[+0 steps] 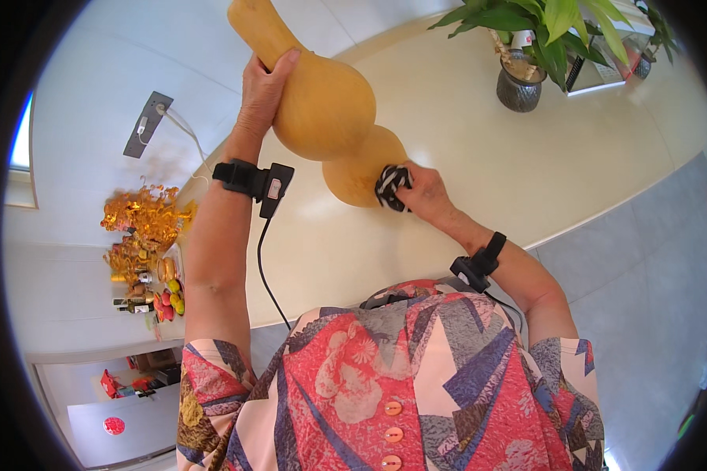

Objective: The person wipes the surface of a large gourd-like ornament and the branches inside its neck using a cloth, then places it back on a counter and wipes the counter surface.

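Note:
A large orange-tan bottle gourd (330,106) with a long neck and two rounded bulges is held tilted over the cream counter. My left hand (265,88) grips it at the base of the neck, the thumb on top. Against the side of its lower bulge, my right hand (425,189) presses a bunched black-and-white cloth (393,188). Both wrists wear black strapped devices, and a cable hangs from the left one.
The counter (471,141) has a curved front edge. A plant in a dark glass vase (519,85) stands at the upper right beside a box-like object (598,73). Golden ornaments (147,218) and fruit (168,301) lie at the left. A power strip (148,125) is on the wall.

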### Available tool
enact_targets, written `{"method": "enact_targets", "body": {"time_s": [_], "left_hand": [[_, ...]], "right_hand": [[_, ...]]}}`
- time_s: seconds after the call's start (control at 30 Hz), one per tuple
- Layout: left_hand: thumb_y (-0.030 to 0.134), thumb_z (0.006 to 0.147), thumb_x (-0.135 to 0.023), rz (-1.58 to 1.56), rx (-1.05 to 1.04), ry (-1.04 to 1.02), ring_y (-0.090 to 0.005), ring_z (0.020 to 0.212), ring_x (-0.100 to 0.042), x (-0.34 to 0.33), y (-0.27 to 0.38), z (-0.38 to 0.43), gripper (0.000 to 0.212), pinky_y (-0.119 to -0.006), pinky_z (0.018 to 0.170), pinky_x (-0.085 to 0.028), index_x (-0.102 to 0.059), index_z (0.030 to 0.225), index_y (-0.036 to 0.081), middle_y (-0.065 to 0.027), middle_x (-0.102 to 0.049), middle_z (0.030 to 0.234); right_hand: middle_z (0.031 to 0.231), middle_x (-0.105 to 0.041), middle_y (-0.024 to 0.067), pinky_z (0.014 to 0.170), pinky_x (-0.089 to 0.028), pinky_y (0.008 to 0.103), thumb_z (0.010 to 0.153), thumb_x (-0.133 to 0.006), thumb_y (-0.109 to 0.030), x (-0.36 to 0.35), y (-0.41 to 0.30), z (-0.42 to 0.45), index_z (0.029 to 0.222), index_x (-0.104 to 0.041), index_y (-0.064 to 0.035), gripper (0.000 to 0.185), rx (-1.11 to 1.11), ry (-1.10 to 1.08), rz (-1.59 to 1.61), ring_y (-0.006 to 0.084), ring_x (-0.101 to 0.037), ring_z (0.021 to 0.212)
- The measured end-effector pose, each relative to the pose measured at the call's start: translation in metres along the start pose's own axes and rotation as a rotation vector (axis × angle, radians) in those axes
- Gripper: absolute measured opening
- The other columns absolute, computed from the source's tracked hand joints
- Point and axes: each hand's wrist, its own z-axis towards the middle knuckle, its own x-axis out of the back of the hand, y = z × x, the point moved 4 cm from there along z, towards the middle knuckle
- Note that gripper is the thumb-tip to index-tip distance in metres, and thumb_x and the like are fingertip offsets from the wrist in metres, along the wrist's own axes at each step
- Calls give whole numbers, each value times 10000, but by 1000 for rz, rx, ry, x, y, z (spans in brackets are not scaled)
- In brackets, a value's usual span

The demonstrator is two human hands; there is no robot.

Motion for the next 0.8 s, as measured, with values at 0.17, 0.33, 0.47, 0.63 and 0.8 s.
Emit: {"method": "enact_targets", "body": {"time_s": [0.17, 0.33, 0.47, 0.63, 0.8], "left_hand": [[268, 786, -668, 58, -15, -12, -153, 797, -592, -15, 11, -9, 381, -288, 709, -495, -562, 1015, -16, -92, -618, 912], [237, 777, -671, 24, -32, -58, -149, 804, -591, -18, 12, -8, 360, -291, 719, -494, -553, 1014, -7, -82, -619, 906], [210, 775, -680, -21, 0, -91, -143, 816, -586, -14, 11, -12, 345, -298, 725, -497, -550, 1008, -10, -69, -615, 904], [193, 770, -687, -8, -34, -186, -139, 850, -575, -9, 7, -16, 365, -296, 750, -487, -537, 1038, -4, -65, -606, 926], [213, 750, -711, -21, -33, -238, -151, 940, -546, -16, 30, -20, 510, -309, 830, -459, -476, 1153, 6, -71, -572, 1017]], "right_hand": [[853, -608, 190, 713, -472, 440, 700, -544, -43, 9, -29, 48, 946, -563, -14, 248, 101, 153, -8, 386, -576, 815], [908, -573, 183, 728, -455, 475, 757, -541, -39, 1, 2, 90, 954, -527, -35, 198, 207, 266, -172, 402, -545, 878], [913, -556, 161, 724, -454, 475, 800, -534, -93, 0, 4, 100, 982, -515, -64, 185, 216, 199, -420, 391, -533, 876], [928, -547, 147, 715, -463, 467, 812, -520, -120, 17, 24, 80, 965, -510, -81, 158, 207, -7, -711, 356, -534, 896], [902, -552, 149, 712, -482, 477, 778, -458, -38, 70, 92, 44, 948, -535, -64, 188, 178, -86, -901, 361, -541, 892]]}}
